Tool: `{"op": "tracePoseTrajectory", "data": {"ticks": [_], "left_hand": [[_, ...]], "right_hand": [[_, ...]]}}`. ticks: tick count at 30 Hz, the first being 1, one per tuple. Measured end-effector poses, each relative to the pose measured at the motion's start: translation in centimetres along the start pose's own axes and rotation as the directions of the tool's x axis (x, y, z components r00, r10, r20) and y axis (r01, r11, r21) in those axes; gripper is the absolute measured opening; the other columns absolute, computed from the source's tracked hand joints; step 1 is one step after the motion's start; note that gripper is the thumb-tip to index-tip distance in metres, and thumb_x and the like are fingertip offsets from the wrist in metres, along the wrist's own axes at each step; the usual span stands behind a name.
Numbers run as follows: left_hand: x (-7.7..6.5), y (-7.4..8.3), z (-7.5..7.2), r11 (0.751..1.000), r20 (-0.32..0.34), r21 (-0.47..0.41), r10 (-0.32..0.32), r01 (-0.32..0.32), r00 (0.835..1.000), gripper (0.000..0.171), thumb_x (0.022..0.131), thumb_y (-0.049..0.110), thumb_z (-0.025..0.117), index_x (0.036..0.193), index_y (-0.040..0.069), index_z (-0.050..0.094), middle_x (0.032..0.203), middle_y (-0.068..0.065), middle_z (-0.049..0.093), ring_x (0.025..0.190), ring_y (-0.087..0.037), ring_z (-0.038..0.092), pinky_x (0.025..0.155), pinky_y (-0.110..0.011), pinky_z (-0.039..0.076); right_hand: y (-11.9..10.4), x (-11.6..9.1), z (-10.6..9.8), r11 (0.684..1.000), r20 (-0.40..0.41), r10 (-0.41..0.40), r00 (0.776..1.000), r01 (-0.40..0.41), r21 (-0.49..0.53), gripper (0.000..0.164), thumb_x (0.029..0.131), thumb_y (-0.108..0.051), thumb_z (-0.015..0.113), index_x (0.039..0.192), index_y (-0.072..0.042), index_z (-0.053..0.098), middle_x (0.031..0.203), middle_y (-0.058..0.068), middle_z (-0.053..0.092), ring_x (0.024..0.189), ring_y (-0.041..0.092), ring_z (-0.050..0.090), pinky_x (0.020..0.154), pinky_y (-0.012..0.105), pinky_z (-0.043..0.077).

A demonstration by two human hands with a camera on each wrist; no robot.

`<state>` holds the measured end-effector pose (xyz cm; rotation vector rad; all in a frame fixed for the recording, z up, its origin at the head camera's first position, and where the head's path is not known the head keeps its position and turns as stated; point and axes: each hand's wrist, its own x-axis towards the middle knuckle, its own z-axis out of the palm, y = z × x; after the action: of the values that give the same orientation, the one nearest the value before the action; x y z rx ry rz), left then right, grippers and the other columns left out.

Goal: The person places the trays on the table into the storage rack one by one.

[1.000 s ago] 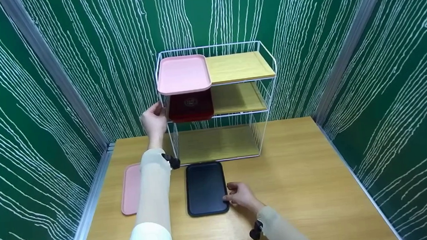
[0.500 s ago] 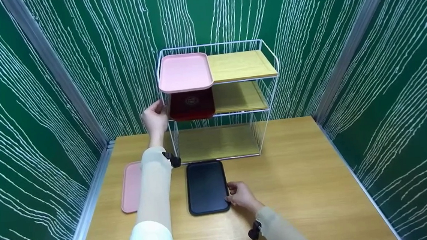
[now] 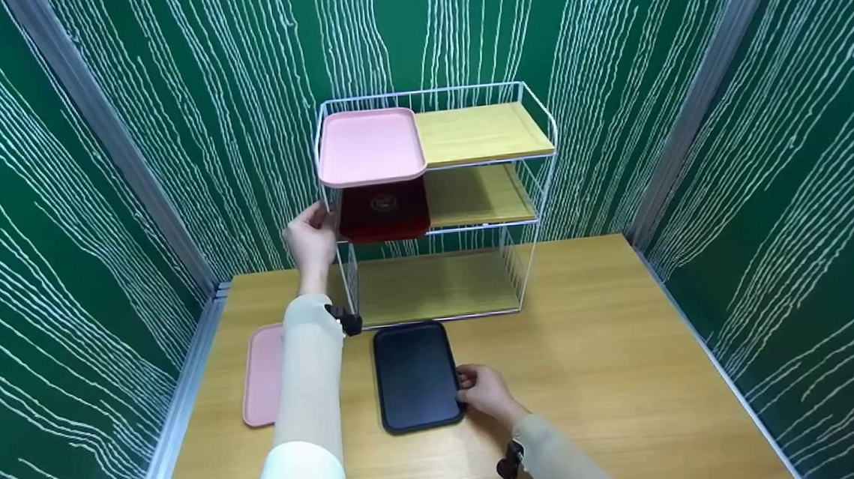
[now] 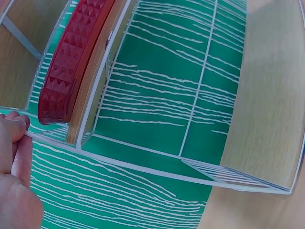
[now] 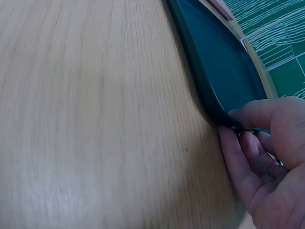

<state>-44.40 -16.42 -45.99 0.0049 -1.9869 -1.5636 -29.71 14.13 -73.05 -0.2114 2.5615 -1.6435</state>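
Note:
My left hand [image 3: 310, 242] pinches the white wire frame at the left front post of the three-tier shelf rack [image 3: 536, 220]. In the left wrist view, thumb and fingers of the left hand [image 4: 16, 162] close round that post, beside a red tray [image 4: 64, 62] on the middle tier. My right hand [image 3: 487, 393] grips the right edge of a black tray [image 3: 418, 375] on the table before the rack. In the right wrist view the thumb lies over the tray's rim [image 5: 217, 95] and the other fingers are under or against its outside.
A pink tray [image 3: 372, 147] sits on the top tier's left half, next to the yellow wooden board [image 3: 483, 132]. Another pink tray [image 3: 260, 379] lies on the table [image 3: 592, 348], partly hidden by my left forearm. Green patterned walls [image 3: 780, 132] enclose the table on three sides.
The black tray has shifted slightly right and turned a little, with my right hand on its edge. My left hand keeps its hold on the rack post.

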Motion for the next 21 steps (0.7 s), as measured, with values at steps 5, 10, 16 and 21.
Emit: {"op": "tracePoseTrajectory", "data": {"ticks": [5,10,16,21], "left_hand": [[0.0,0.1,0.0,1.0,0.004,0.016,-0.009,0.009,1.0,0.027,0.099,-0.003,0.07,0.125,-0.003,0.077,0.12,-0.02,0.077,0.114,-0.03,0.074,0.101,-0.039,0.059],[0.0,0.3,0.0,1.0,0.008,0.004,-0.025,0.025,1.0,0.027,0.099,-0.003,0.071,0.124,-0.001,0.078,0.12,-0.019,0.077,0.115,-0.029,0.074,0.101,-0.038,0.058],[0.1,0.3,0.1,1.0,-0.007,0.008,-0.006,0.006,1.0,0.024,0.099,-0.001,0.073,0.122,-0.003,0.078,0.118,-0.019,0.078,0.112,-0.029,0.075,0.099,-0.038,0.059],[0.0,0.1,0.2,1.0,-0.014,0.017,0.003,-0.003,1.0,0.023,0.099,0.0,0.073,0.121,-0.004,0.078,0.118,-0.018,0.078,0.112,-0.029,0.075,0.098,-0.039,0.06]], "right_hand": [[-0.1,0.0,-0.1,1.0,0.004,0.012,1.0,-0.012,0.009,0.052,0.073,0.012,0.069,0.125,0.014,0.068,0.098,0.009,0.07,0.086,0.016,0.063,0.074,0.024,0.053],[-0.4,0.1,-0.3,1.0,0.003,0.017,1.0,-0.017,0.004,0.052,0.073,0.013,0.067,0.124,0.013,0.071,0.095,0.01,0.071,0.082,0.014,0.062,0.07,0.023,0.052],[-0.9,0.3,-0.7,1.0,0.028,0.012,1.0,-0.012,-0.011,0.05,0.072,0.016,0.065,0.122,0.011,0.073,0.098,0.014,0.076,0.082,0.018,0.064,0.069,0.027,0.054],[-1.2,0.3,-1.0,0.998,0.024,0.063,0.998,-0.063,0.0,0.053,0.073,0.015,0.066,0.126,0.012,0.071,0.103,0.017,0.077,0.092,0.023,0.067,0.072,0.03,0.058]]}}
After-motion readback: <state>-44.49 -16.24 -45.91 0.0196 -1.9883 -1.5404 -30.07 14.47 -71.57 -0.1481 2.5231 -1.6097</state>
